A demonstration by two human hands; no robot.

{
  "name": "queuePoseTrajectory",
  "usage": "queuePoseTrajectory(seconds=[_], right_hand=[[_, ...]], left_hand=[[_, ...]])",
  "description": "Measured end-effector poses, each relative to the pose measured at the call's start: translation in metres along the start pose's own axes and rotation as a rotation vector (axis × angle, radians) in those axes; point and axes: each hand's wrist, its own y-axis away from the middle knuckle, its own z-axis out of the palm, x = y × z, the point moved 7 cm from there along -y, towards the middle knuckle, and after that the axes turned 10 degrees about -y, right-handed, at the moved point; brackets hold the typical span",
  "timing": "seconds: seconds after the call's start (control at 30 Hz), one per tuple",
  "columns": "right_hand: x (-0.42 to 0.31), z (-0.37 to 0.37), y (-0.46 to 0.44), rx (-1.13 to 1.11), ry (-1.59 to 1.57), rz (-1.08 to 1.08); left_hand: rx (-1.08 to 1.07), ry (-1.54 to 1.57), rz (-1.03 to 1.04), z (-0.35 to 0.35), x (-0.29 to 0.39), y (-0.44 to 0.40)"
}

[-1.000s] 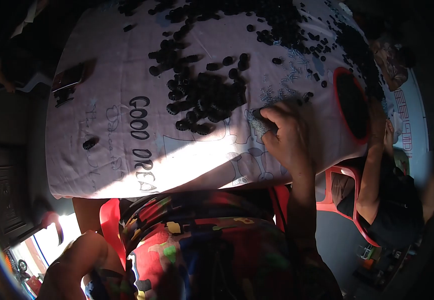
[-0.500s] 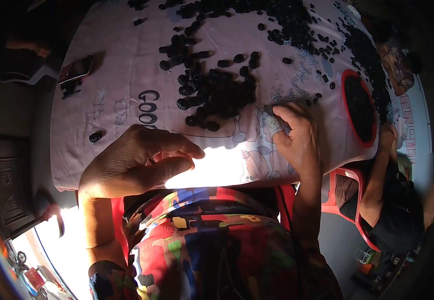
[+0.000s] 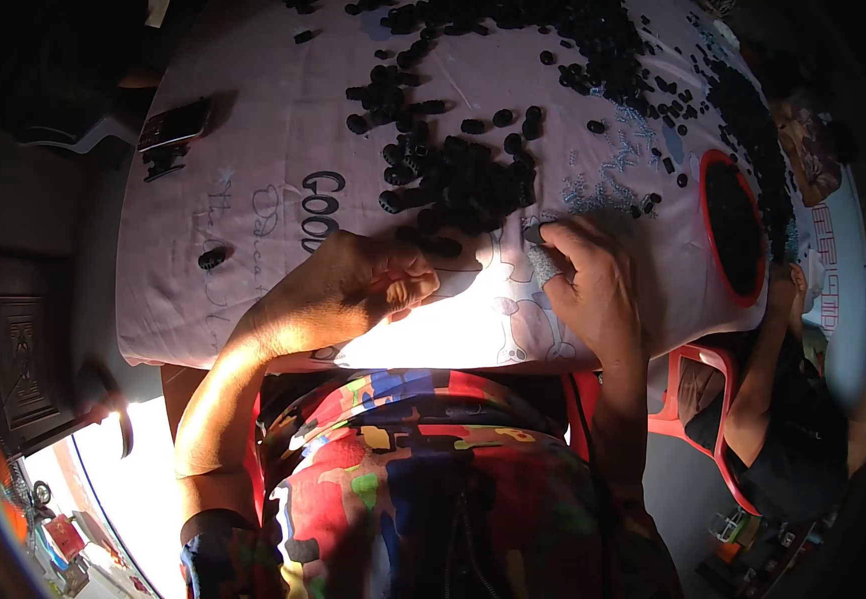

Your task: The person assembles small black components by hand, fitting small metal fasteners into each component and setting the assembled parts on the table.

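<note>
My right hand [image 3: 598,275] is closed over the cloth, pinching a small dark part [image 3: 534,232] between thumb and fingertips. A pale, rough-looking wrap [image 3: 545,264] covers its thumb. My left hand [image 3: 363,290] has its fingers curled together just in front of a pile of small black plastic parts [image 3: 468,185]; what they hold, if anything, is hidden. Thin silvery pieces that look like small springs [image 3: 603,185] lie scattered beyond my right hand. A single black part [image 3: 212,258] sits apart on the left.
A red-rimmed container [image 3: 705,215] full of dark parts stands at the right. More black parts [image 3: 593,40] spread across the far side. A phone on a stand [image 3: 175,125] lies at the left. Another person's arm [image 3: 768,339] rests near the right table edge.
My left hand has moved right and slightly away from me, toward the black pile, and its fingers have curled in. The right hand stays near the same spot. The view has shifted slightly.
</note>
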Motion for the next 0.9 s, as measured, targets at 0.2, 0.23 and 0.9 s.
queuePoseTrajectory(seconds=[0.2,0.23,0.9], right_hand=[[0.011,0.004,0.006,0.017,-0.141,0.081],[0.009,0.003,0.007,0.029,-0.203,0.071],[-0.049,0.01,0.004,0.007,-0.521,-0.166]], left_hand=[[0.376,-0.418,0.217,0.001,0.022,-0.011],[0.388,-0.434,0.241,0.005,0.022,-0.01],[-0.081,0.402,-0.167,0.036,0.012,-0.014]])
